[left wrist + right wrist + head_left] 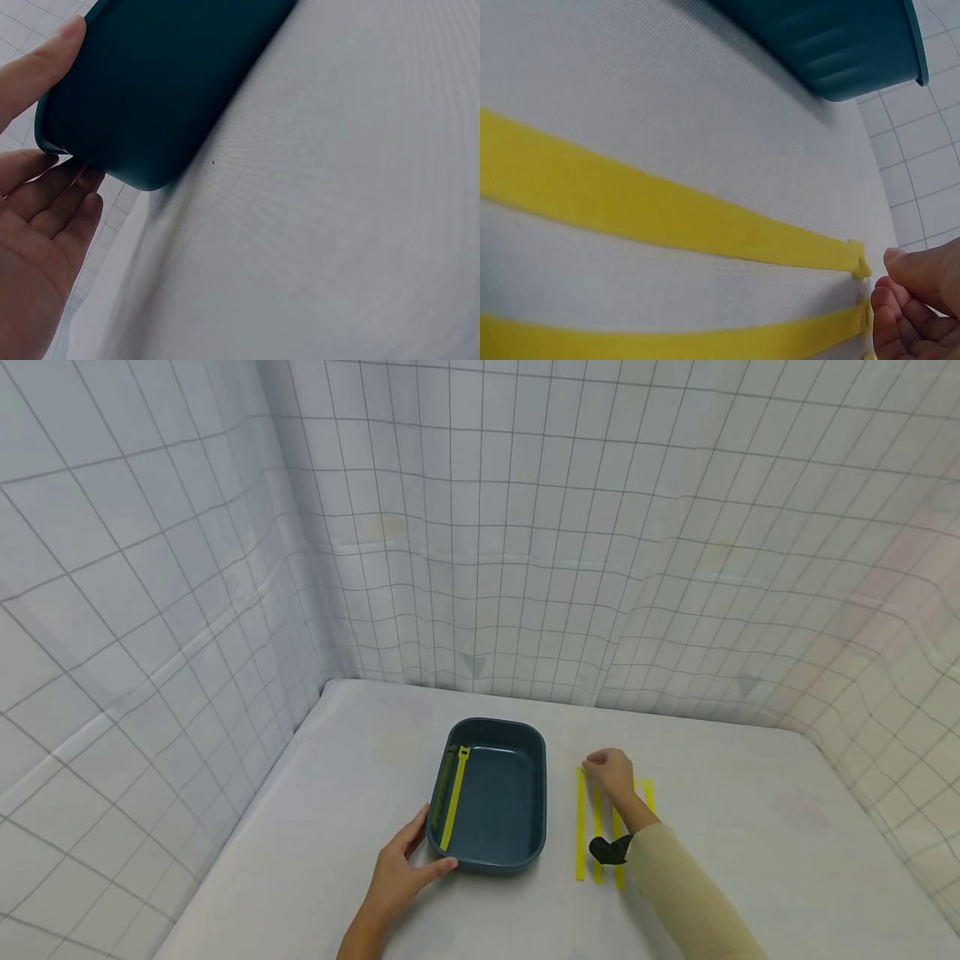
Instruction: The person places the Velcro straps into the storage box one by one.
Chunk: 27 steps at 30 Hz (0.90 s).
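Note:
A dark teal rectangular tray (pixel 498 810) stands on the white-covered table. My left hand (pixel 399 872) holds its near-left corner, thumb at the near side and fingers along the left wall; the left wrist view shows the fingertips (pixel 94 176) at the rim. Inside, by the left wall, lies a flat yellow strap (pixel 453 802) with a slotted head. Right of the tray, several similar yellow straps (pixel 581 827) lie side by side. My right hand (pixel 611 774) is over their far ends, thumb and bent fingers apart, close to a strap's (pixel 675 214) end in the right wrist view.
The white table (pixel 367 752) is enclosed by white grid-patterned curtains (pixel 480 568) at the back and both sides. A black band (pixel 611 850) sits on my right wrist, below a pale yellow sleeve (pixel 682 893).

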Each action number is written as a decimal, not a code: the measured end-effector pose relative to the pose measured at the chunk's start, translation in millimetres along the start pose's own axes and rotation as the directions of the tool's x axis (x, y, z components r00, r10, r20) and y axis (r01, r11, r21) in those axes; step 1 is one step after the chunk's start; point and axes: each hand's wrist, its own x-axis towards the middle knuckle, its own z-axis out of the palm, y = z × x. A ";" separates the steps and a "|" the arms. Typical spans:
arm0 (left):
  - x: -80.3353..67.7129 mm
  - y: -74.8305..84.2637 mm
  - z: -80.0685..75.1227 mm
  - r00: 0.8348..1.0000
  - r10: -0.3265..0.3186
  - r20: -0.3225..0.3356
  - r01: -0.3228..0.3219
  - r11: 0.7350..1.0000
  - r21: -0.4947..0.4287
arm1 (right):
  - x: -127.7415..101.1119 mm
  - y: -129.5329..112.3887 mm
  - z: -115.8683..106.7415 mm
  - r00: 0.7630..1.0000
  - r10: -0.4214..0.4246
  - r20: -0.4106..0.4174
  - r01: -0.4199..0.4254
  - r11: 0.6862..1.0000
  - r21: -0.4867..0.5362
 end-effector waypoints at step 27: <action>-1.3 0.2 -0.2 1.000 0.008 -0.003 -0.008 1.000 -0.008 | 14.1 0.8 2.3 0.982 0.156 0.104 -0.147 0.986 -0.082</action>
